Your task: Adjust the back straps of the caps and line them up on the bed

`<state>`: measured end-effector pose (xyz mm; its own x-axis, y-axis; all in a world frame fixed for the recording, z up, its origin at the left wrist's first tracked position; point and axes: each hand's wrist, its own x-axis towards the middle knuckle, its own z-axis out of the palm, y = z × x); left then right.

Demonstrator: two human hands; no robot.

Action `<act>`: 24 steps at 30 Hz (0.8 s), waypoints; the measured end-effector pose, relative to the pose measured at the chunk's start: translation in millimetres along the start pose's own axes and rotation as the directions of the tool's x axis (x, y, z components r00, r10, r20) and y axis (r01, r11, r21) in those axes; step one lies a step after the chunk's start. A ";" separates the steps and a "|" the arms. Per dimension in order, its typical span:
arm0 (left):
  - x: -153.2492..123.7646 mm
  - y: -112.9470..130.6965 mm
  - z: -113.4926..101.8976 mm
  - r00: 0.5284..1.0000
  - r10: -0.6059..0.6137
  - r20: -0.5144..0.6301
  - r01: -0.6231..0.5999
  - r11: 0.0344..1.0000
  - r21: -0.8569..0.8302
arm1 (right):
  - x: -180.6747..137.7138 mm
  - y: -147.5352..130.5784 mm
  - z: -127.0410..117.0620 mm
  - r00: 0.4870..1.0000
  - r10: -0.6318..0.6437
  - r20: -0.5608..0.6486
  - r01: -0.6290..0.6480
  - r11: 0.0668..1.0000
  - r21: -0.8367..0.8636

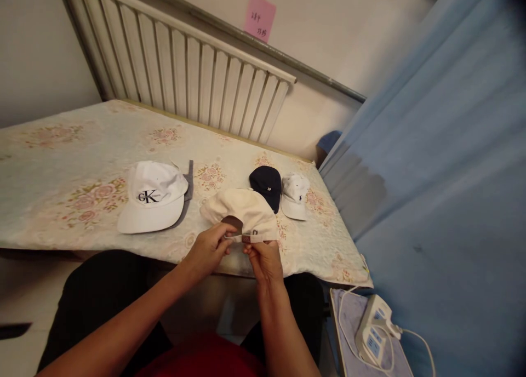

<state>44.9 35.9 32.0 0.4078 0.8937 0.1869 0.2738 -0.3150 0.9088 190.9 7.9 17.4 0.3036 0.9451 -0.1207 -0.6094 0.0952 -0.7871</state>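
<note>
A cream baseball cap (242,204) is held over the bed's near edge, its back strap and dark opening turned toward me. My left hand (209,248) pinches the strap at the left of the opening. At the strap's right side, next to a small brown patch, my right hand (265,256) is closed on it. Just beyond lies a dark navy cap (267,185), with a white cap (293,193) touching or close to its right. To the left sits a white cap with a black CK logo (154,193), resting over a grey piece partly hidden beneath it.
The bed's floral cover (90,147) runs under the caps. A white slatted radiator (197,64) stands behind it. On the right hang blue curtains (444,190). A power strip (373,327) with white cables lies on a small stand at lower right.
</note>
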 end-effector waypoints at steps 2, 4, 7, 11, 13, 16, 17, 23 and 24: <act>0.7 1.3 -1.4 0.999 -0.035 0.027 0.036 0.999 -0.017 | -0.3 -1.0 0.3 1.000 0.004 -0.002 -0.004 1.000 -0.001; 2.1 2.2 -2.5 0.997 -0.067 0.047 0.068 0.997 -0.032 | -0.4 -1.2 0.4 1.000 0.007 -0.001 -0.007 1.000 0.001; 5.0 3.4 -2.6 0.995 -0.086 0.056 0.089 0.994 -0.062 | -0.3 0.9 -0.3 1.000 0.015 0.004 -0.015 1.000 0.005; 7.6 7.5 0.0 0.991 -0.116 0.066 0.124 0.982 -0.141 | 0.1 6.1 -1.0 1.000 0.015 0.017 -0.015 1.000 0.002; 7.5 9.9 1.2 0.987 -0.136 0.086 0.149 0.976 -0.160 | -0.1 7.2 -0.5 1.000 0.014 0.017 -0.014 1.000 0.000; 6.7 10.5 1.7 0.983 -0.142 0.120 0.163 0.968 -0.189 | -1.1 6.3 0.8 1.000 0.017 0.022 -0.017 1.000 -0.013; 6.6 9.5 1.6 0.982 -0.138 0.131 0.163 0.965 -0.206 | -1.6 5.8 1.2 1.000 0.017 0.023 -0.017 1.000 -0.018; 9.4 -3.6 3.6 0.975 -0.130 0.179 0.172 0.956 -0.240 | -3.2 6.8 4.0 0.999 0.029 0.022 -0.028 0.999 -0.043; 10.1 -5.1 4.3 0.977 -0.130 0.167 0.163 0.965 -0.204 | -3.3 7.6 4.5 0.999 0.028 0.026 -0.027 0.999 -0.047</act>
<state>51.3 45.1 27.7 0.5085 0.8610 0.0022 0.1527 -0.0927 0.9839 181.9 7.0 14.6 0.2677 0.9551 -0.1270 -0.5825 0.0554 -0.8110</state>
